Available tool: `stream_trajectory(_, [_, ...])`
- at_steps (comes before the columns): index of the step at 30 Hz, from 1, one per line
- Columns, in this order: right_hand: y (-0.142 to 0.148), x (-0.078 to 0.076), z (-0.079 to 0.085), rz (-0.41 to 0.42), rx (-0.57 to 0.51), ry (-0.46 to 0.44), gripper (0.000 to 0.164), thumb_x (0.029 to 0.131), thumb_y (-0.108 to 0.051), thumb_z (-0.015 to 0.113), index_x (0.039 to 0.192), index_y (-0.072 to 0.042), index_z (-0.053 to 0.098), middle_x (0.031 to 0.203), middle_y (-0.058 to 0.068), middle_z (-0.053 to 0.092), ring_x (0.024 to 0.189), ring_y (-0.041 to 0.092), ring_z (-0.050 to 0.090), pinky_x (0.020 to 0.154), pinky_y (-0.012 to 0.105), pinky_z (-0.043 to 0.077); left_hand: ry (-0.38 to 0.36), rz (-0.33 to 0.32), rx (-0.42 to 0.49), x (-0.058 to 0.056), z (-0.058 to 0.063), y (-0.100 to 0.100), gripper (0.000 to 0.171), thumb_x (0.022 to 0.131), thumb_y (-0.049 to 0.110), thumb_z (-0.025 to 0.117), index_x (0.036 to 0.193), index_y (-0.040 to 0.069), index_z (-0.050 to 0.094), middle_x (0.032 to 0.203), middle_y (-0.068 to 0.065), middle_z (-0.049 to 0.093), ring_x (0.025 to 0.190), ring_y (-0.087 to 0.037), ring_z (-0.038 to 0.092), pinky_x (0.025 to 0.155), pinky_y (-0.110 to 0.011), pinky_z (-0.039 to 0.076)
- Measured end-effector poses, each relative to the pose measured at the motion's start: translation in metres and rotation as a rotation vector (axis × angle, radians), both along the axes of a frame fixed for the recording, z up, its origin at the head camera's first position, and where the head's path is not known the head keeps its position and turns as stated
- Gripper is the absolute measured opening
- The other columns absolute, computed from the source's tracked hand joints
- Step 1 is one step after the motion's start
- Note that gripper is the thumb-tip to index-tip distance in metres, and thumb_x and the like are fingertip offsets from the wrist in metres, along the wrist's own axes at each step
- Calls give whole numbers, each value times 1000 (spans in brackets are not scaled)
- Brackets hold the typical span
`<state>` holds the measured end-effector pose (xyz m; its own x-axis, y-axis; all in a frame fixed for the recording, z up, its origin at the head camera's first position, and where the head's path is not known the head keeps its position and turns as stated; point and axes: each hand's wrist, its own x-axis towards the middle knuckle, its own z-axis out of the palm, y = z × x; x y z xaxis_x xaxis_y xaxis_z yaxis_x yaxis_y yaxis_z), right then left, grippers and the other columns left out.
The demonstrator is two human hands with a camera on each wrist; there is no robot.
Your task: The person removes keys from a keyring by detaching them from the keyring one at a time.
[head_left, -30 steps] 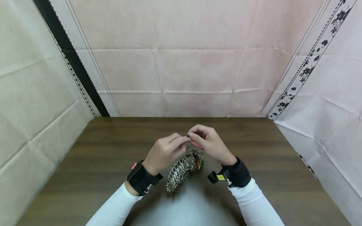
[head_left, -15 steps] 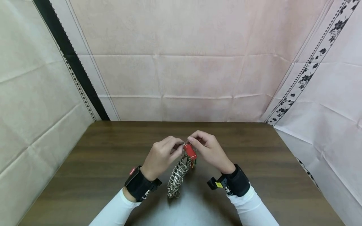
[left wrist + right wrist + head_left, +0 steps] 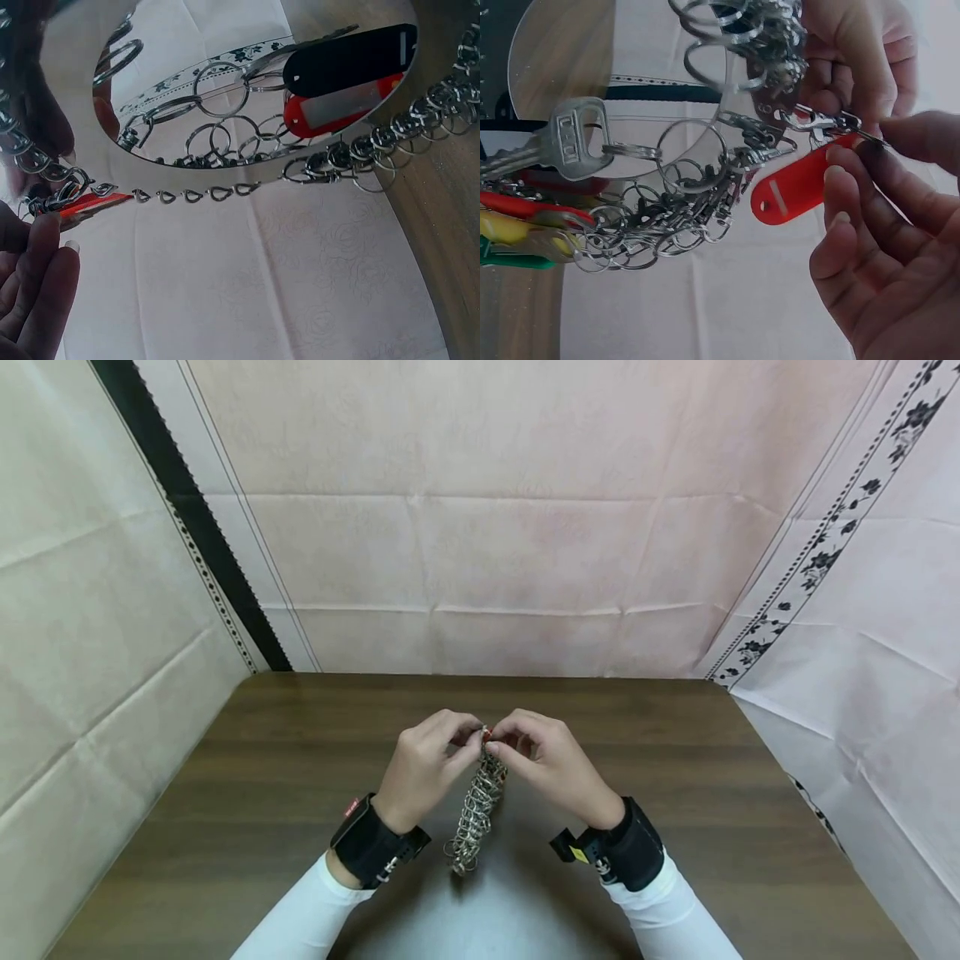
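Observation:
A metal key holder (image 3: pixel 480 814), its plate edged with many clasps and split rings, hangs between both hands above the wooden table. My left hand (image 3: pixel 431 764) pinches its upper end, at a small snap clasp (image 3: pixel 817 124). Facing it, my right hand (image 3: pixel 551 764) pinches a thin metal piece beside the red key tag (image 3: pixel 795 184), its fingers partly covering the tag. Through the plate's opening (image 3: pixel 247 161) the left wrist view shows a black tag (image 3: pixel 349 60) and another red tag with a pale label. A silver key (image 3: pixel 574 142) dangles from a split ring.
The brown wooden table (image 3: pixel 315 793) spreads below the hands. Pale cloth (image 3: pixel 525 560) stands behind it and along both sides. Yellow (image 3: pixel 502 225) and green tags crowd the holder's lower side in the right wrist view.
Both hands have shifted slightly left with the key holder's upper end. The red tag, broad to view half a second ago, now shows only as a sliver between the fingertips.

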<state>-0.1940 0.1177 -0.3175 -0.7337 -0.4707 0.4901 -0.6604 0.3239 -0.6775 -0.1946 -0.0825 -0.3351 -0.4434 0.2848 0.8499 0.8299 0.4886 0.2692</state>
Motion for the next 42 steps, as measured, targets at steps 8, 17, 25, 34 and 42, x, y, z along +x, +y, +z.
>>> stream_trajectory(8, [-2,-1,2,-9,-27,-45,5,99,-9,64,99,-6,68,85,5,67,68,9,53,60,24,47,-16,5,0,-1,4,2,12,87,-2,69,98,3,72,83,-4,69,72,-11,66,63,-23,57])
stream_trajectory(17, [-6,-7,-9,31,-150,-124,6,100,0,57,102,2,62,86,14,67,74,14,66,67,29,58,-99,3,42,-2,-2,4,9,90,0,71,97,4,73,84,-4,69,75,-11,66,64,-25,57])
stream_trajectory(25, [-7,-19,-15,-1,-199,-148,7,101,2,56,103,6,60,85,19,66,73,11,65,66,33,58,-335,-67,126,-15,-6,4,10,94,8,71,104,5,73,90,-4,71,77,-9,67,66,-22,57])
stream_trajectory(34, [0,-31,-16,-3,-214,-163,8,101,1,55,104,7,58,86,22,65,75,17,65,67,26,57,-585,-222,170,-27,-12,3,24,104,7,54,125,2,65,107,-12,69,85,-28,71,72,-26,60])
stream_trajectory(42, [5,-45,-18,15,-227,-169,8,101,2,54,104,8,58,86,24,64,74,21,66,67,24,57,-444,-150,104,-43,-11,9,18,101,8,61,115,4,70,97,-6,66,74,-18,65,64,-22,55])
